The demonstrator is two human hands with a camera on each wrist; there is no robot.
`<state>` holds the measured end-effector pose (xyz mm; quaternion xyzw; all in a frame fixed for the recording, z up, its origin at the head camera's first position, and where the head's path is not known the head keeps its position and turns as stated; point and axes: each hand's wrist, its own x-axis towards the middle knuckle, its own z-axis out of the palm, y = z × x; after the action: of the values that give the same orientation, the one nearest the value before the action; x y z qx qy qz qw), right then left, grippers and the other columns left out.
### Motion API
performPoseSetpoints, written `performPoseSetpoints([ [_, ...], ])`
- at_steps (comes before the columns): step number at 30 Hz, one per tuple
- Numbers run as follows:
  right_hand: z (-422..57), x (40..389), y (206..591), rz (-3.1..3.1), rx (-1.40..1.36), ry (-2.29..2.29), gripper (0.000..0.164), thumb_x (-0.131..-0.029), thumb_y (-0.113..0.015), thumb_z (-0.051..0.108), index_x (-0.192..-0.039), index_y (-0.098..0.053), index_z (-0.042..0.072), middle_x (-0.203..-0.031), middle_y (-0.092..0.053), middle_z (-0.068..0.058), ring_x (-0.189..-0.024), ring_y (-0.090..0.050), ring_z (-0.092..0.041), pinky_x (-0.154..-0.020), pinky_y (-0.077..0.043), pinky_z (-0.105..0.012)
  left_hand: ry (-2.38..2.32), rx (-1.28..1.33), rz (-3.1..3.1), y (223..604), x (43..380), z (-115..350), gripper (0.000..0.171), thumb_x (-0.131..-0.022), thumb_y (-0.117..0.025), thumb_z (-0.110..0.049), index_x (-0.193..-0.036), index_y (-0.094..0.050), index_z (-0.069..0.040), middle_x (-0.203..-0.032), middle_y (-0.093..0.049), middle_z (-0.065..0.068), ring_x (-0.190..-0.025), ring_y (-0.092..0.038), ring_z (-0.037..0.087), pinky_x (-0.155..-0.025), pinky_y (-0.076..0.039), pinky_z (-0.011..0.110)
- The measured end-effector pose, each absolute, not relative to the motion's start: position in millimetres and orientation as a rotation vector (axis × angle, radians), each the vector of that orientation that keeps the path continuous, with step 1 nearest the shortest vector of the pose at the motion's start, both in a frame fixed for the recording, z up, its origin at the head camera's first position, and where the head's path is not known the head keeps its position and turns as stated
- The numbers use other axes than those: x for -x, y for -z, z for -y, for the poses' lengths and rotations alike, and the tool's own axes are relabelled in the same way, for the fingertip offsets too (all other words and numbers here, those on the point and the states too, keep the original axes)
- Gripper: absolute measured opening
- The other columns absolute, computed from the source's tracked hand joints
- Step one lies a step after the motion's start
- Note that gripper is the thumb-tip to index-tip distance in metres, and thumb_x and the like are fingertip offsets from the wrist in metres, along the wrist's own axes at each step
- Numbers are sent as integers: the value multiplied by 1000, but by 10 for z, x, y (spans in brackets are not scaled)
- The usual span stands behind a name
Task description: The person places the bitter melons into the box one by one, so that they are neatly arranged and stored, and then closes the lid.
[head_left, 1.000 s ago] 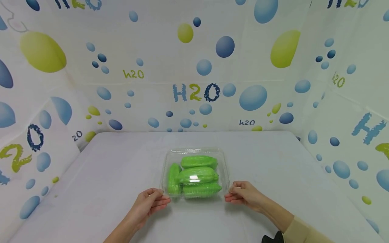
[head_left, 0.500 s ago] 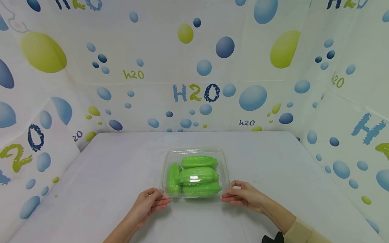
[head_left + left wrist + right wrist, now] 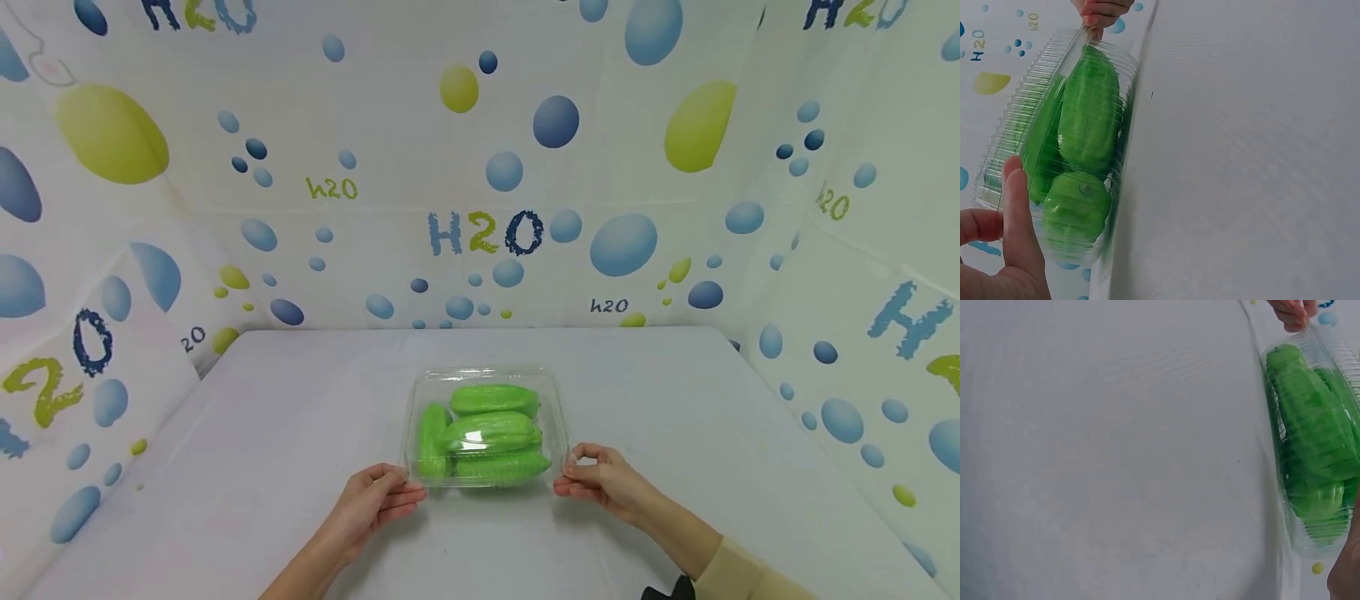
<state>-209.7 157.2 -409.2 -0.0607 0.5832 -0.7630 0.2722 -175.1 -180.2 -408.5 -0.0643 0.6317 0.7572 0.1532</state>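
Note:
A clear plastic clamshell box (image 3: 486,377) sits on the white table, closed, its long side toward me. Inside lie several smooth green vegetables (image 3: 492,432), long and plump, with narrowed ends like zucchini or gourds. My left hand (image 3: 377,502) pinches the rim at the near left corner, its other fingers stretched along the front. At the near right corner, my right hand (image 3: 606,485) grips the rim between thumb and fingers. In the left wrist view, the left thumb (image 3: 1017,212) presses against the ribbed edge. Only a sliver of the right hand (image 3: 1346,565) shows in its own wrist view.
White cloth covers the table (image 3: 300,400), which reaches back to a wall hanging (image 3: 375,108) printed with blue and green dots and lettering. A small black object (image 3: 670,588) shows at the bottom edge beside the right sleeve (image 3: 742,575).
The right fingers slid slightly left along the front, then back to the right corner. The box sits very slightly further right, while the left hand keeps its hold.

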Motion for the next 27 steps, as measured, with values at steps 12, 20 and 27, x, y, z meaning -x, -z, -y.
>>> performPoseSetpoints([
  [12,-1621,2176,4094,-1612,160,1954,5,-90,-52,4,-86,-54,6,-82,-69,-7,-78,-67,-14,-67,-52,-17,-2140,191,-1892,4070,1794,1778,26,-92,-45,-8,-107,-44,13,-83,-68,10,-78,-67,16,-70,-54,24],
  [20,-1696,2231,4093,-1660,233,1832,11,-93,-54,16,-95,-51,7,-95,-67,-11,-85,-67,-17,-69,-53,-20,-2056,152,-2025,4036,1807,1797,26,-90,-48,-12,-103,-46,11,-88,-67,15,-78,-67,20,-69,-55,28],
  [27,-1773,2257,4046,-1838,271,1695,29,-95,-51,28,-106,-46,2,-104,-64,-16,-93,-64,-26,-76,-53,-32,-1836,176,-2316,3960,1802,1788,30,-90,-53,-21,-102,-51,6,-84,-67,15,-72,-67,25,-64,-55,34],
])
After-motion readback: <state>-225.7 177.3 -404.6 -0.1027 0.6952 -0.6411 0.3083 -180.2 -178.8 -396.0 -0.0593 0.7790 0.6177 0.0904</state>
